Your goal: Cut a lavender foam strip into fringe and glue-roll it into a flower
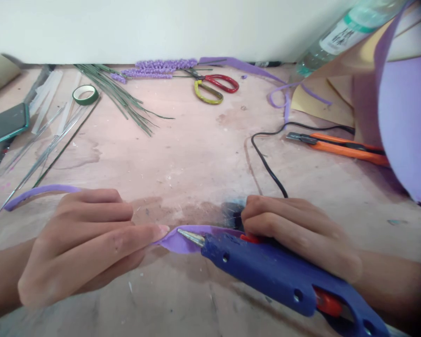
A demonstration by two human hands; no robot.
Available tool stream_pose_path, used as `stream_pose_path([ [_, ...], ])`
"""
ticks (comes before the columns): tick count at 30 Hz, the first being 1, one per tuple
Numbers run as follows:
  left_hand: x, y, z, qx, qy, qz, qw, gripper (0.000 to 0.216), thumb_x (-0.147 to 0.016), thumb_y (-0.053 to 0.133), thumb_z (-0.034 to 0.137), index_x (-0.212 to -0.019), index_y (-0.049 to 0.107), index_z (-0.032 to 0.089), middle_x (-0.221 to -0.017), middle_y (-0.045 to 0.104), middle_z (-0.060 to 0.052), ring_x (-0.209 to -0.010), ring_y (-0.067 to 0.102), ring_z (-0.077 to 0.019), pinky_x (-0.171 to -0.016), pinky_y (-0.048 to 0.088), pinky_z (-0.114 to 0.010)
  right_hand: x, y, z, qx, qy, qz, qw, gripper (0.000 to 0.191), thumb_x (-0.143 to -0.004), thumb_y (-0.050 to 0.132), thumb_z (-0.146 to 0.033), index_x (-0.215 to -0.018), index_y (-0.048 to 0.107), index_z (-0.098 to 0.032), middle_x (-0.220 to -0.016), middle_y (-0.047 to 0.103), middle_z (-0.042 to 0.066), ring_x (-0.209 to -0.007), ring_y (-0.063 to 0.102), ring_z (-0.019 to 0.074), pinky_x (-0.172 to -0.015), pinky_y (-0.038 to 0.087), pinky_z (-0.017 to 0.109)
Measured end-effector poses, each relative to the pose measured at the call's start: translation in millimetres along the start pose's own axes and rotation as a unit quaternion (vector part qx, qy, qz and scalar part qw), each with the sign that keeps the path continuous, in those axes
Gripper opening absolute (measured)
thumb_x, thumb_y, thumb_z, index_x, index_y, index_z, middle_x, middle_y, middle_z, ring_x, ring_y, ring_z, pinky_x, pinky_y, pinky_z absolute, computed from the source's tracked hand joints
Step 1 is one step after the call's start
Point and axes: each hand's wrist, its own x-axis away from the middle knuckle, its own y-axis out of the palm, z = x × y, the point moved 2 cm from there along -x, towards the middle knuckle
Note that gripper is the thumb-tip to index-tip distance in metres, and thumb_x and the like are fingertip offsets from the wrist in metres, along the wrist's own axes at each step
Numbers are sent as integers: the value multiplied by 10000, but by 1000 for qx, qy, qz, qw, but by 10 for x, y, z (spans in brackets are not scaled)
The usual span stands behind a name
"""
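My left hand point(87, 241) is closed, pinching a long purple foam strip point(180, 241) between thumb and forefinger; the strip's other end curves out to the left point(38, 192). My right hand point(298, 234) is wrapped round a blue hot glue gun point(266, 274) with a red trigger. The gun's metal nozzle point(191, 237) rests on the purple strip just right of my left fingertips. Both hands lie low on the wooden table point(196, 154).
At the back lie red and yellow scissors point(215, 86), purple flower stems point(161, 65), green wire stems point(122, 96) and a green tape roll point(85, 94). An orange utility knife point(340, 146), black cord point(266, 164), purple foam sheet point(407, 121) and bottle point(340, 35) are right; a phone point(5, 124) is left.
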Motion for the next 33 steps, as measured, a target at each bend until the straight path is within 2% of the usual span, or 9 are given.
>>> stream_pose_path([
  [8,54,-24,-63,11,18,-31,999,95,-1006,543,118,-995,635,135,-590,710,-11,-517,686,-178,-479,548,-329,56,30,8,-6,32,0,999,211,-1099,399,-246,-906,481,-221,-741,490,0,-618,528,131,-558,422,275],
  [16,87,-45,-66,34,14,-60,998,117,-978,553,92,-1065,625,121,-598,691,-6,-498,637,-161,-465,535,-325,41,29,1,1,36,-25,999,247,-1104,360,-234,-886,476,-219,-742,493,-5,-595,493,122,-534,380,269],
  [18,79,-49,-59,37,16,-56,998,142,-981,553,91,-1102,624,112,-604,697,-7,-502,639,-159,-480,545,-328,18,2,42,6,41,-31,999,269,-1108,361,-289,-881,484,-216,-736,501,-6,-588,483,120,-518,373,271],
  [22,18,-37,-31,28,10,-41,999,105,-1000,552,115,-1055,641,122,-577,695,5,-478,645,-157,-453,526,-314,-84,-164,368,29,28,-44,998,382,-1065,391,-543,-1010,555,-202,-873,596,51,-718,583,161,-590,464,301],
  [24,-13,-35,-12,14,2,-14,1000,113,-1009,540,114,-1023,651,127,-593,718,5,-452,641,-146,-418,486,-302,-160,-296,670,147,21,-60,987,317,-1035,442,-492,-1069,571,-205,-1030,617,87,-837,620,197,-639,482,325],
  [26,-22,-35,4,8,-1,-1,1000,137,-1016,522,101,-1029,656,123,-671,768,-11,-479,672,-140,-416,473,-296,-244,-448,1003,205,36,-58,976,329,-1010,457,-483,-1087,609,-202,-1111,584,108,-844,602,217,-622,460,341],
  [29,3,-25,7,19,-14,-31,999,162,-1025,507,97,-1093,652,121,-859,819,-51,-696,772,-162,-508,542,-281,-373,-614,1329,265,6,-103,959,390,-1009,368,-456,-1102,646,-199,-1039,603,99,-869,603,223,-716,485,375],
  [31,22,-17,-1,32,-24,-45,998,154,-1018,536,106,-1124,647,116,-909,821,-61,-763,782,-165,-567,578,-278,-466,-661,1332,268,22,-114,956,449,-1014,281,-421,-1149,636,-180,-1079,618,138,-1009,614,291,-823,489,441],
  [33,25,-7,-9,32,-23,-40,998,140,-1008,563,117,-1121,646,114,-874,815,-53,-703,767,-155,-561,583,-276,-561,-626,1127,250,47,-107,961,432,-1003,269,-407,-1165,603,-186,-1107,616,147,-1142,584,383,-906,463,537],
])
